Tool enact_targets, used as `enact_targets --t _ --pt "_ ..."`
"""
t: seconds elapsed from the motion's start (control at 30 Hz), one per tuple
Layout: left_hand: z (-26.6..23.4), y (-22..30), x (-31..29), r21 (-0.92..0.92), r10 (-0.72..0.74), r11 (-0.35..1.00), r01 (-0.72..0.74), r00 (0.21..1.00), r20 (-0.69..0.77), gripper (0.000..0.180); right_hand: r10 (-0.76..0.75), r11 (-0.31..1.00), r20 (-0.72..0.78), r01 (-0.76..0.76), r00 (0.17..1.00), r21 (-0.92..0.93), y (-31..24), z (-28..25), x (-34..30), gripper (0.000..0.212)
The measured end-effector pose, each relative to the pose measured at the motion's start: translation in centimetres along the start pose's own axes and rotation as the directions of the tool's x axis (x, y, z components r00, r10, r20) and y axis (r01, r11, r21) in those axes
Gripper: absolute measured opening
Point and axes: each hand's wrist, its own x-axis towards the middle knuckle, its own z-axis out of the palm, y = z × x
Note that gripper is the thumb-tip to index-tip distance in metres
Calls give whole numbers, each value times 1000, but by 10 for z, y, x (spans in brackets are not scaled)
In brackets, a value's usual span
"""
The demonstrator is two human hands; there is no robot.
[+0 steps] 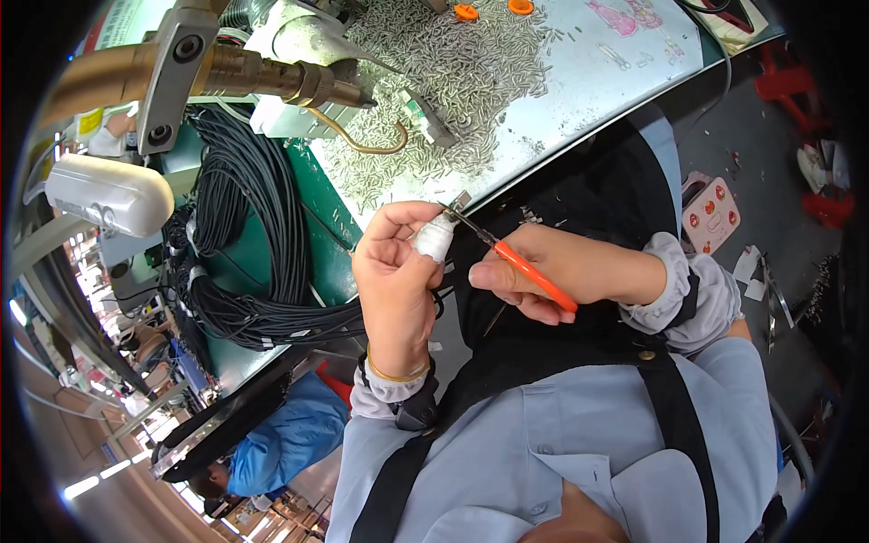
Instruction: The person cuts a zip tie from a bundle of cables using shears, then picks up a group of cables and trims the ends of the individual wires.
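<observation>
My left hand (396, 258) is closed in a pinch near the table's front edge, with white wrapping (434, 237) around a finger. At its fingertips is a small metal piece (460, 201), whose exact kind I cannot make out. My right hand (566, 262) grips orange-handled pliers (534, 276). Their narrow dark jaws reach the metal piece beside the left fingertips. Behind the hands, a large heap of small silvery metal parts (444, 81) is spread over the white tabletop (579, 109).
A machine's brass-coloured arm (262, 77) and bent metal tube (362, 145) overhang the left side. Coiled black cables (272, 208) lie on the green surface beside a white lamp-like housing (113, 193). Orange rings (520, 7) sit behind the heap. Another person (285, 434) in blue is lower left.
</observation>
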Motion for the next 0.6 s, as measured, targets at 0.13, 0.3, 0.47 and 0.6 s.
enact_targets --t 0.13,0.3,0.47,0.6 --pt "0 4 7 19 -83 996 83 997 2 18 -138 958 -215 75 967 -275 11 2 5 48" --pt "5 10 16 154 -55 986 57 998 -13 18 -268 895 -285 128 920 -428 5 -3 9 48" --pt "-4 10 40 94 -61 994 56 997 50 15 -114 989 -293 80 949 -125 -9 -7 5 38" --pt "-13 11 67 -162 -121 977 140 985 121 13 -430 900 -480 402 764 -167 -13 -14 15 30"
